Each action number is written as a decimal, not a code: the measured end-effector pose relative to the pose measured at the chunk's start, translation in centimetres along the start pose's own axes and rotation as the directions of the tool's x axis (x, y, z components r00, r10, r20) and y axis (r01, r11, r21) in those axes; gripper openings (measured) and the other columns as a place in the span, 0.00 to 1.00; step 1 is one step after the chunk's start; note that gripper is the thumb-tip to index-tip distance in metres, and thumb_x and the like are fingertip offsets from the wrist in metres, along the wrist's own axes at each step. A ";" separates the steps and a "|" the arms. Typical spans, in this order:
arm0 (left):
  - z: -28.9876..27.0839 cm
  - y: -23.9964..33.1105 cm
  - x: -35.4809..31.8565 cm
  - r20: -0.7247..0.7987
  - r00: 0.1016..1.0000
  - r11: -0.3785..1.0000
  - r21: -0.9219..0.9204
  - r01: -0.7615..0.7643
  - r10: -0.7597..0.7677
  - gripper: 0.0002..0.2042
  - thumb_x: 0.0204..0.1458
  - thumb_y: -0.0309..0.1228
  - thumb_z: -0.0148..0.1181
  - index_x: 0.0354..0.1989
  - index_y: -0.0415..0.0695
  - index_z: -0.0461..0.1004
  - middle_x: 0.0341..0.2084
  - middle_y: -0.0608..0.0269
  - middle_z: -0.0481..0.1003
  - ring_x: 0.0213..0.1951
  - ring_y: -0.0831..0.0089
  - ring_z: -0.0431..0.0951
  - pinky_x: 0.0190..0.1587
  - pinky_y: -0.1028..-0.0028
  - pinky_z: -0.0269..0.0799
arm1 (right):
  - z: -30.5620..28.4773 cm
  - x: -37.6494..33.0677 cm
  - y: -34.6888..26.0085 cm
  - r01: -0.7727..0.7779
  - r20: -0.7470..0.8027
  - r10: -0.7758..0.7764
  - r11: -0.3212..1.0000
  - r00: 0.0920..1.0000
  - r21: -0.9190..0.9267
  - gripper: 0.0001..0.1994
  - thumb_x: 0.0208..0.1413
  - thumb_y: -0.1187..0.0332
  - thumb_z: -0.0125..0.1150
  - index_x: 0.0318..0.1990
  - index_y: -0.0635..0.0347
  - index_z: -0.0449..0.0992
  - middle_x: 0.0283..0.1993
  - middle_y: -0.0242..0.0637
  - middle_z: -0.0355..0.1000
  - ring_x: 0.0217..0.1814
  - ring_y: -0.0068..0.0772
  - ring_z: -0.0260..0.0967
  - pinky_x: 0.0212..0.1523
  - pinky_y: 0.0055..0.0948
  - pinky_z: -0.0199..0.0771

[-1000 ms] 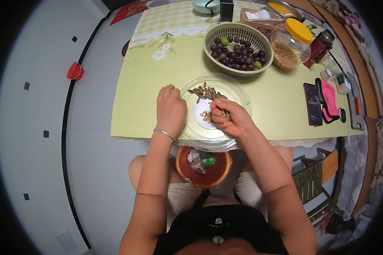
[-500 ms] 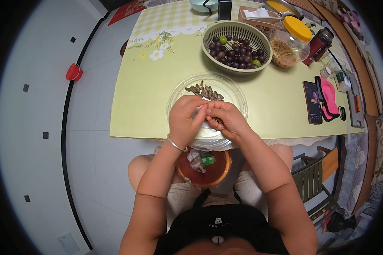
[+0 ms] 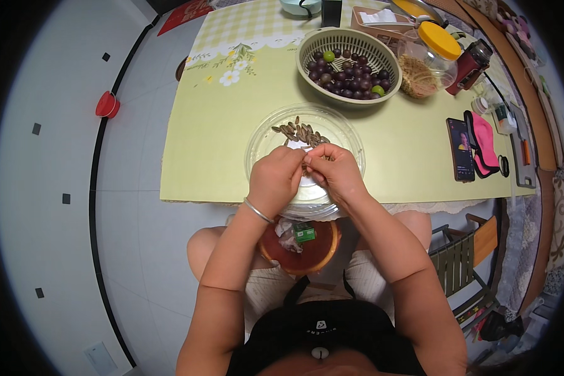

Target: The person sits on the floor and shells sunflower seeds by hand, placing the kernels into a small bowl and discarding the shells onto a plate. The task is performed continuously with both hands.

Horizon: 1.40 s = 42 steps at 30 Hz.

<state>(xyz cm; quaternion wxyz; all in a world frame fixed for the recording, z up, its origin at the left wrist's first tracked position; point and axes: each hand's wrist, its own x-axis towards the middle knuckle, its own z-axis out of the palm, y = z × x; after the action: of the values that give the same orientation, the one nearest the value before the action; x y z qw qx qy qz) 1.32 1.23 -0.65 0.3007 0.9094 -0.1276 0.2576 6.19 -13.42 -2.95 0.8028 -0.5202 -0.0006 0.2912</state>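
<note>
A clear round plastic tray (image 3: 255,135) stands at the table's near edge, with striped sunflower seeds (image 3: 302,133) heaped toward its far side. Over the middle of the tray my left hand (image 3: 276,174) and my right hand (image 3: 337,170) meet, thumbs and fingertips pinched together. Whatever lies between the fingertips is too small and covered to make out. Something white, partly hidden by the fingers, lies in the tray beside the seeds. More seeds show just under the pinched fingers.
Beyond the tray stands a colander (image 3: 307,78) of dark grapes. Right of it are a yellow-lidded jar (image 3: 420,69) and a dark red flask (image 3: 469,67). A phone (image 3: 460,150) lies beside a pink and black eye mask (image 3: 482,141). Below the table edge, a red-brown bin (image 3: 319,254) holds waste.
My left hand has shifted slightly down and its fingers have curled in more. My right fingers have risen a little and pinch at the left fingertips. More of the white thing shows.
</note>
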 end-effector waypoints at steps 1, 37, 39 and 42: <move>0.1 0.2 -0.1 -0.008 1.000 1.000 0.026 -0.003 0.003 0.07 0.46 0.24 0.59 0.35 0.42 0.76 0.23 0.60 0.72 0.24 0.61 0.75 0.26 0.66 0.72 | 0.0 0.0 0.1 -0.005 -0.004 0.005 1.000 1.000 0.007 0.02 0.53 0.77 0.59 0.31 0.64 0.72 0.23 0.31 0.69 0.18 0.14 0.58 0.17 0.14 0.54; -0.1 -0.2 -0.6 0.395 0.765 0.243 -0.786 0.568 -0.509 0.10 0.48 0.15 0.60 0.40 0.32 0.75 0.26 0.55 0.79 0.26 0.72 0.80 0.30 0.79 0.77 | -0.6 -0.3 -1.5 -0.074 0.090 0.070 0.996 0.993 0.040 0.03 0.53 0.75 0.61 0.30 0.63 0.73 0.23 0.28 0.68 0.16 0.12 0.54 0.15 0.15 0.49; -0.1 -0.6 -0.4 0.452 0.727 0.122 -0.802 0.585 -0.517 0.10 0.49 0.14 0.60 0.40 0.33 0.74 0.26 0.54 0.79 0.27 0.71 0.81 0.31 0.78 0.78 | -0.8 -0.3 -1.4 -0.044 0.082 0.045 0.999 0.996 -0.019 0.03 0.53 0.75 0.61 0.29 0.62 0.74 0.23 0.27 0.68 0.18 0.11 0.56 0.17 0.15 0.52; 0.0 -1.0 -0.4 0.500 0.692 0.025 -0.802 0.597 -0.520 0.09 0.50 0.15 0.58 0.40 0.33 0.74 0.27 0.53 0.78 0.26 0.70 0.81 0.31 0.76 0.79 | 0.0 -0.7 -1.7 0.063 0.018 -0.061 0.985 0.998 -0.163 0.02 0.52 0.75 0.60 0.29 0.62 0.76 0.23 0.26 0.69 0.21 0.10 0.58 0.21 0.14 0.55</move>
<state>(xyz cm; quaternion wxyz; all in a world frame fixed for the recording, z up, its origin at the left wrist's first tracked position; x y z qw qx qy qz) 1.38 2.05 -1.36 0.8377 0.5346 0.1051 -0.0374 6.39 -14.29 -1.29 0.7663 -0.5821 -0.0459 0.2682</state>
